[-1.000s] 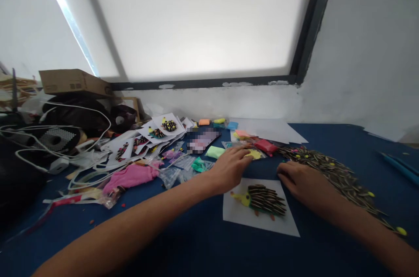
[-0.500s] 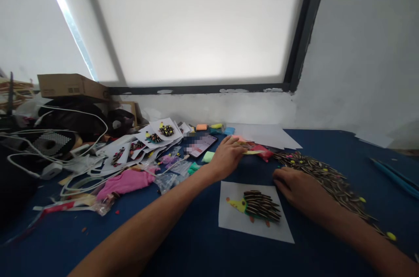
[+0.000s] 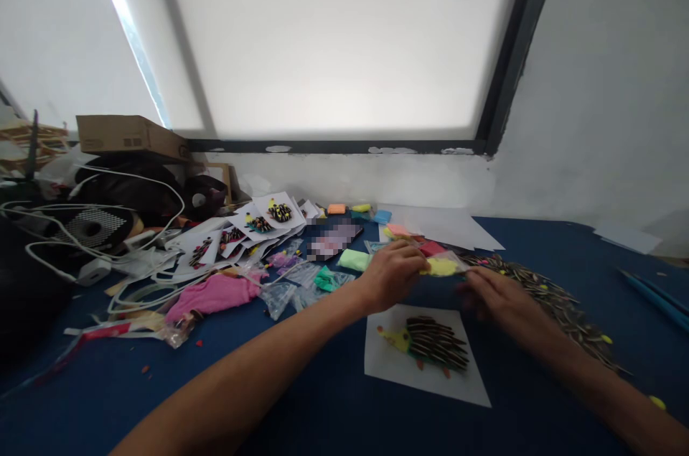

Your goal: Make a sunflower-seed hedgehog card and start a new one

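Above the blue tabletop, a yellow clay packet point(image 3: 441, 267) in clear plastic is stretched between my hands. My left hand point(image 3: 395, 275) has its fingers closed on the packet's left end. The right end of the plastic is pinched by my right hand point(image 3: 491, 289), which is slightly blurred. Just below them a white paper card point(image 3: 383, 364) lies flat, bearing a hedgehog figure point(image 3: 437, 345) with a yellow head and spines of striped seeds. Behind my hands, red clay point(image 3: 430, 248) and an orange-pink piece point(image 3: 401, 230) lie near white sheets point(image 3: 457, 226).
Striped seeds point(image 3: 560, 309) spread along the right side. To the left lie a blurred phone point(image 3: 334, 239), green clay point(image 3: 354, 260), a pink bag point(image 3: 215, 296), white cables point(image 3: 123, 298) and finished hedgehog cards point(image 3: 278, 210). A cardboard box point(image 3: 115, 135) stands at back left.
My left hand has picked up the yellow clay packet and brought it nearer. My right hand has risen from beside the seeds and taken the packet's other end. The view has shifted slightly.
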Action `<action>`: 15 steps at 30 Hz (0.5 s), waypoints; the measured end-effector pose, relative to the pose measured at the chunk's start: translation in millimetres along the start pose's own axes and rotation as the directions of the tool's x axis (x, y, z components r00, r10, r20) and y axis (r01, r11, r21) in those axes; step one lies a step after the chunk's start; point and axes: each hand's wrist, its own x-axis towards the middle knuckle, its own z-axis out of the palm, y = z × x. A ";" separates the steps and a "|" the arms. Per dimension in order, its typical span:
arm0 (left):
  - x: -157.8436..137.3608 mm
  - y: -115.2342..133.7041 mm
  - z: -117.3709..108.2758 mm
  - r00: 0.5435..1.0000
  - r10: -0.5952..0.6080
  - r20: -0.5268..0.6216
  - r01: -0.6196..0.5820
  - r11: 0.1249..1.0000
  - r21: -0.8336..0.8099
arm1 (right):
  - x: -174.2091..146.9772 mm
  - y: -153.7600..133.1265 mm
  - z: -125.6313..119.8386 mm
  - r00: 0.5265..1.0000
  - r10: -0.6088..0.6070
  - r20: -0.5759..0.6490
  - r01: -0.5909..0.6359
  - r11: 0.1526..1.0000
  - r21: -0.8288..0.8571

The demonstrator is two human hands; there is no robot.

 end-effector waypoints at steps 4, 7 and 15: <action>-3.5 6.0 2.4 0.989 0.116 0.090 -0.119 0.993 0.029 | 0.6 -2.0 -2.1 0.995 0.095 -0.004 -0.092 0.976 0.198; -7.3 9.7 6.5 0.979 0.148 0.139 -0.160 0.985 0.073 | 0.3 -2.6 -4.4 0.993 0.119 -0.021 -0.110 0.957 0.269; 5.0 -6.6 -18.7 0.960 -0.279 0.015 0.279 0.960 0.016 | 2.0 -1.7 -10.2 0.983 0.155 -0.096 -0.114 0.935 0.335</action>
